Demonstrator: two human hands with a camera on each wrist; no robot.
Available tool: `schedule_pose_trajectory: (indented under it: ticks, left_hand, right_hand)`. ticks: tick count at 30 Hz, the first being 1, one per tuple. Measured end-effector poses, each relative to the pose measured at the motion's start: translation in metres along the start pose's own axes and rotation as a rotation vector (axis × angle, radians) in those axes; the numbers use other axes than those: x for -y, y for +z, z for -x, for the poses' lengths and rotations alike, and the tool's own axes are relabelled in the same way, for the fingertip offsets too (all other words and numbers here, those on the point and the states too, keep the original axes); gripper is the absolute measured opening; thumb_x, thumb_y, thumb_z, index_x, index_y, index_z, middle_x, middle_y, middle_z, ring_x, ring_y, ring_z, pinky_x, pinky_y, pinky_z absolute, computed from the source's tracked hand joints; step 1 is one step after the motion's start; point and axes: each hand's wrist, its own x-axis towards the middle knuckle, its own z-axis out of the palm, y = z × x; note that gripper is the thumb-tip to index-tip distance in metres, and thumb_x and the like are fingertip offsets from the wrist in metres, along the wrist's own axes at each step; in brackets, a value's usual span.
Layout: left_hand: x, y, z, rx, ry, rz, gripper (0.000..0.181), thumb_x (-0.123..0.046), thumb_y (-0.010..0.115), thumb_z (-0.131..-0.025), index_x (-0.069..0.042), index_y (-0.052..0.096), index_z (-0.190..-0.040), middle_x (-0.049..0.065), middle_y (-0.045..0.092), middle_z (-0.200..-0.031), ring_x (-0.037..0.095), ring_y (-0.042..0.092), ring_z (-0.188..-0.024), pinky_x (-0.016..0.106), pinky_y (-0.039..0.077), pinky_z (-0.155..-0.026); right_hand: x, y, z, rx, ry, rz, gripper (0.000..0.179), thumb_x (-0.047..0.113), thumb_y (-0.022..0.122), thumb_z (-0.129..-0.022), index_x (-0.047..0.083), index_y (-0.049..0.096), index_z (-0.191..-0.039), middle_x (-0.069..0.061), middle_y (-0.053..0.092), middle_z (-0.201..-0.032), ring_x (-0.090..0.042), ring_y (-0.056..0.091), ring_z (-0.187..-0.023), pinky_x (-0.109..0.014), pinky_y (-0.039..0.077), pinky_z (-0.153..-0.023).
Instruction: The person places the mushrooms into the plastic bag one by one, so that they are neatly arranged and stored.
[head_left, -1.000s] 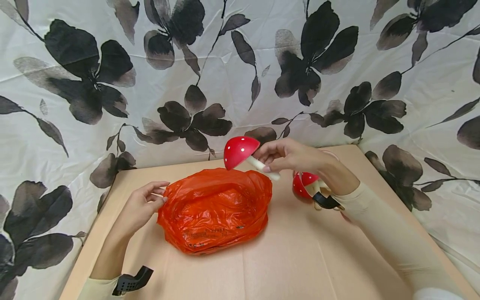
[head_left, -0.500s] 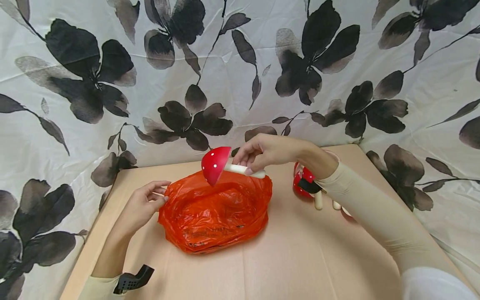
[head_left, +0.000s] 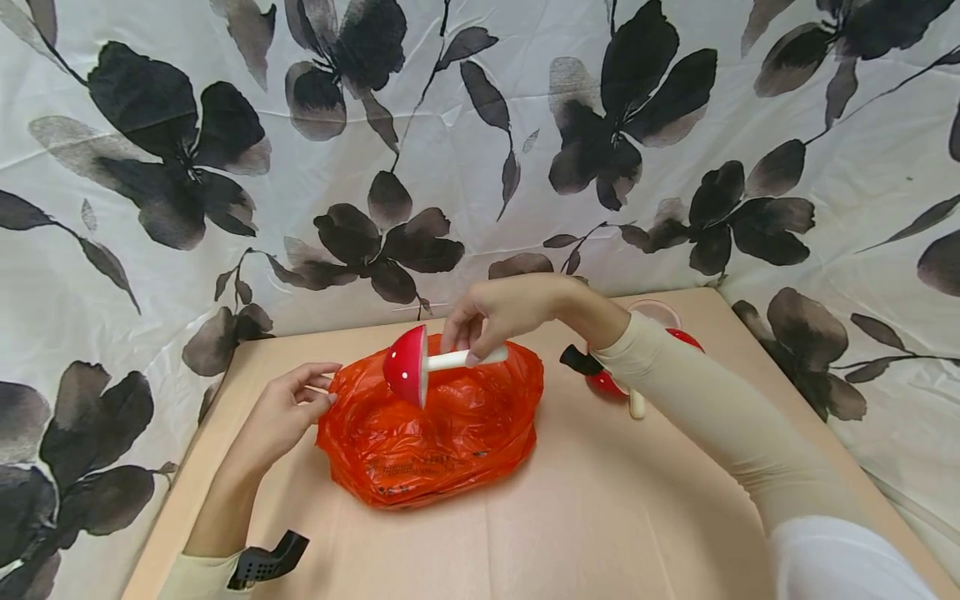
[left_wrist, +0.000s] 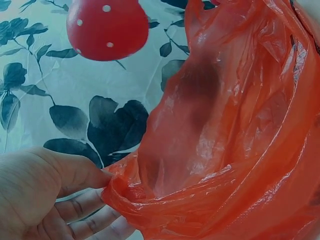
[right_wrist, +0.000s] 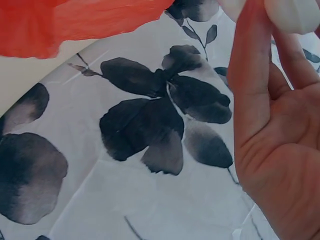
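An orange-red plastic bag (head_left: pixel 435 458) lies on the table with its mouth spread. My left hand (head_left: pixel 281 412) pinches the left edge of its rim between thumb and fingers, seen closely in the left wrist view. Over the bag's mouth, my right hand (head_left: pixel 506 312) pinches the white stem of a toy mushroom (head_left: pixel 405 371). The mushroom lies sideways, its red, white-dotted cap pointing left. In the left wrist view that cap (left_wrist: pixel 107 30) shows above the left hand. At the top of the right wrist view the pale stem (right_wrist: pixel 295 15) sits between the fingers.
To the right on the wooden table (head_left: pixel 570 517), another red dotted cap (head_left: pixel 604 385) and a pale stem (head_left: pixel 637 405) show partly behind the right forearm. A pinkish round rim (head_left: pixel 660 310) lies behind them. A white floral cloth (head_left: pixel 480 150) hangs at the back.
My right hand has moved left and slightly down with the mushroom, from the bag's right edge to over its mouth. The mushroom has turned from upright-tilted to sideways. The left hand stays still.
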Motion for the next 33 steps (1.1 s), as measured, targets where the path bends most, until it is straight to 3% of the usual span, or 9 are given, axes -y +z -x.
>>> schedule_pose_trajectory:
  ticks: [16, 26, 33]
  left_hand:
    - [-0.001, 0.003, -0.001, -0.015, 0.025, -0.033, 0.039, -0.001, 0.061, -0.096, -0.002, 0.059, -0.135, 0.022, 0.067, -0.112, 0.028, 0.068, -0.092, 0.025, 0.06, -0.072]
    - [-0.001, 0.002, 0.001, -0.009, 0.003, -0.032, 0.039, -0.001, 0.06, -0.097, -0.003, 0.058, -0.136, 0.021, 0.066, -0.113, 0.029, 0.068, -0.092, 0.025, 0.06, -0.073]
    - [-0.001, 0.002, -0.002, -0.009, 0.031, -0.034, 0.039, 0.001, 0.059, -0.096, -0.002, 0.059, -0.135, 0.022, 0.066, -0.112, 0.03, 0.068, -0.093, 0.025, 0.06, -0.072]
  right_hand:
    - [0.018, 0.008, -0.055, 0.177, 0.04, 0.157, 0.015, 0.006, 0.076, -0.089, 0.01, 0.075, -0.104, -0.001, 0.068, -0.087, -0.013, 0.057, -0.08, -0.024, 0.054, -0.075]
    - [0.029, 0.024, -0.088, 0.231, 0.063, 0.347, 0.019, 0.011, 0.079, -0.088, 0.011, 0.078, -0.107, 0.002, 0.072, -0.091, -0.011, 0.059, -0.082, -0.022, 0.053, -0.079]
    - [0.028, 0.032, -0.103, 0.287, 0.074, 0.445, 0.022, 0.014, 0.078, -0.089, 0.012, 0.077, -0.111, 0.001, 0.071, -0.097, -0.012, 0.056, -0.086, -0.021, 0.051, -0.078]
